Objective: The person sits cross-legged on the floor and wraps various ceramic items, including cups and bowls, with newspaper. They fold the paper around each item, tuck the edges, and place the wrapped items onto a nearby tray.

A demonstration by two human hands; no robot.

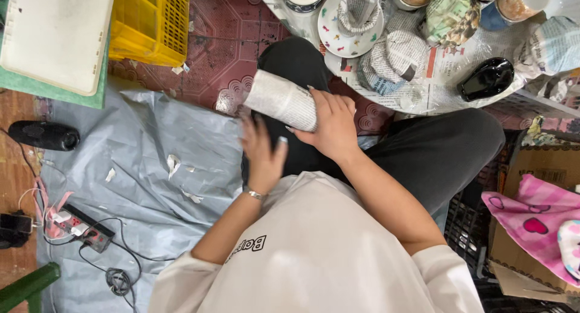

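A cylinder-shaped bundle wrapped in newspaper (279,99) rests across my lap, over my black trousers. My right hand (331,124) lies over its right end and grips it. My left hand (263,151) is blurred just below the bundle's left part, fingers apart, touching or nearly touching the paper; a thin bracelet sits on that wrist. I wear a white shirt.
Ahead lies newspaper (447,71) with several wrapped cups, a patterned saucer (344,35) and a black glossy object (487,78). A yellow crate (151,23) and white tray (54,35) stand left. A grey sheet (151,168), power strip (84,228) and cardboard box (544,168) surround me.
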